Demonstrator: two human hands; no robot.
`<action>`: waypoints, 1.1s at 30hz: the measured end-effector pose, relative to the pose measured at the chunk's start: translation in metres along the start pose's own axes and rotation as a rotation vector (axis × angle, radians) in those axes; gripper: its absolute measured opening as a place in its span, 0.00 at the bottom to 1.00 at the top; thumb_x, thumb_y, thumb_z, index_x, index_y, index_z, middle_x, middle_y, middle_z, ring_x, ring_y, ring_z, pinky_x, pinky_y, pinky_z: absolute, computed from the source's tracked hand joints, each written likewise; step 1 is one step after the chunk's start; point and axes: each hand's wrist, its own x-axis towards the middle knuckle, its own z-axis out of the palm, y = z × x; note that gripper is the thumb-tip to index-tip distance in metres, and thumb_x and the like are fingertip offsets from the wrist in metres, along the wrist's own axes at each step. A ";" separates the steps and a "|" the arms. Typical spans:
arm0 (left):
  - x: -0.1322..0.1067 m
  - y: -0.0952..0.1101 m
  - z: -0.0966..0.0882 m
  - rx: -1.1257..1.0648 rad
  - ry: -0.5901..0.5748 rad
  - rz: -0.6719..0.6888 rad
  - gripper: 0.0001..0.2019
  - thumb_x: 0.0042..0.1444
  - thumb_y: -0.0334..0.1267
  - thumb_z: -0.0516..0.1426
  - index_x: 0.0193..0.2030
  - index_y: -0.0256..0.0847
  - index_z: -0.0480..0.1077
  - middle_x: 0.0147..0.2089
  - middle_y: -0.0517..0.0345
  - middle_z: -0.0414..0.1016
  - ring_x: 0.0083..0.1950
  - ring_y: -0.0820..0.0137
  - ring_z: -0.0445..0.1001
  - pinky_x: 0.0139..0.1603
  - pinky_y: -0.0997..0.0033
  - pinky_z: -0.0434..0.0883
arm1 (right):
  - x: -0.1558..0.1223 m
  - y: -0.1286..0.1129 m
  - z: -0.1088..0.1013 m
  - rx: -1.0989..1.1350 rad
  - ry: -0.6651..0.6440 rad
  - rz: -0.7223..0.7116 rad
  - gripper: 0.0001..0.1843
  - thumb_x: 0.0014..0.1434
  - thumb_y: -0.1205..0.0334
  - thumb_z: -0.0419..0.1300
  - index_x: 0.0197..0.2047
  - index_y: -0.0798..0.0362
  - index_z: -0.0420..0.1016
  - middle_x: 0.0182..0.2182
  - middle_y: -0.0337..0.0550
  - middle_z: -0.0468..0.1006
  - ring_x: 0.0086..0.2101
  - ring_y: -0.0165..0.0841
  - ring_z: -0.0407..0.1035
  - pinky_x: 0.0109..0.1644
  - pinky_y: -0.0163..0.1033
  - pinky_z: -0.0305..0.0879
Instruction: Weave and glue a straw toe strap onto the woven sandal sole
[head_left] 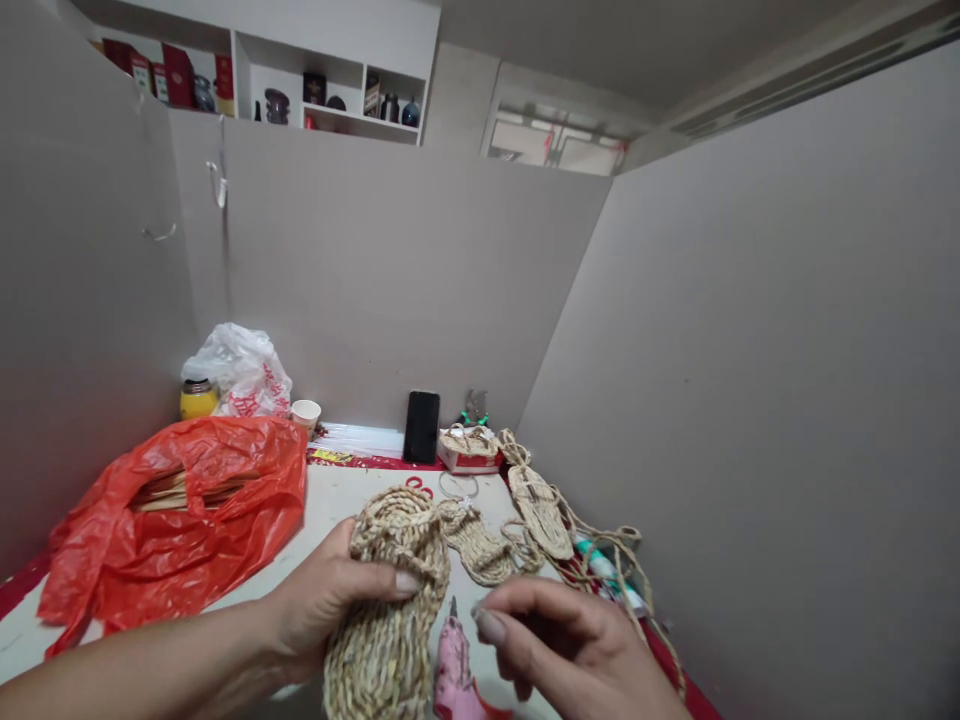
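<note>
My left hand [322, 600] grips a woven straw sandal sole [390, 610] from its left side, thumb pressed across the top. My right hand [555, 645] hovers just right of the sole, fingers curled toward the thumb in a loose pinch; whether anything is in them I cannot make out. A pink glue gun [454, 675] lies on the table between the two hands, its tip pointing away from me.
A red plastic bag [180, 530] with straw strips fills the left side of the table. Smaller straw sandals [480, 545] and cords [544, 510] lie beyond. A black phone [421, 427], paper cup [305, 413], yellow jar [198, 398] and white bag [244, 370] stand by grey partition walls.
</note>
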 end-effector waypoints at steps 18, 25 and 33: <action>-0.005 -0.003 0.007 0.055 -0.083 -0.059 0.09 0.45 0.32 0.64 0.35 0.32 0.74 0.29 0.45 0.79 0.30 0.63 0.78 0.34 0.67 0.74 | 0.007 0.013 0.032 0.884 -0.152 0.212 0.13 0.45 0.58 0.74 0.26 0.57 0.77 0.15 0.36 0.77 0.13 0.20 0.67 0.18 0.23 0.63; -0.003 -0.008 0.002 0.040 -0.059 -0.025 0.10 0.44 0.31 0.66 0.34 0.31 0.74 0.29 0.49 0.78 0.29 0.68 0.77 0.33 0.72 0.74 | 0.010 0.023 0.039 0.993 -0.206 0.212 0.11 0.48 0.60 0.73 0.27 0.55 0.76 0.16 0.36 0.78 0.13 0.21 0.68 0.18 0.23 0.64; -0.002 -0.011 0.003 0.042 -0.048 -0.023 0.08 0.46 0.31 0.66 0.33 0.32 0.74 0.29 0.50 0.78 0.29 0.69 0.77 0.33 0.73 0.74 | 0.009 0.026 0.040 1.042 -0.251 0.256 0.12 0.50 0.60 0.71 0.28 0.56 0.72 0.16 0.36 0.77 0.11 0.22 0.67 0.13 0.22 0.61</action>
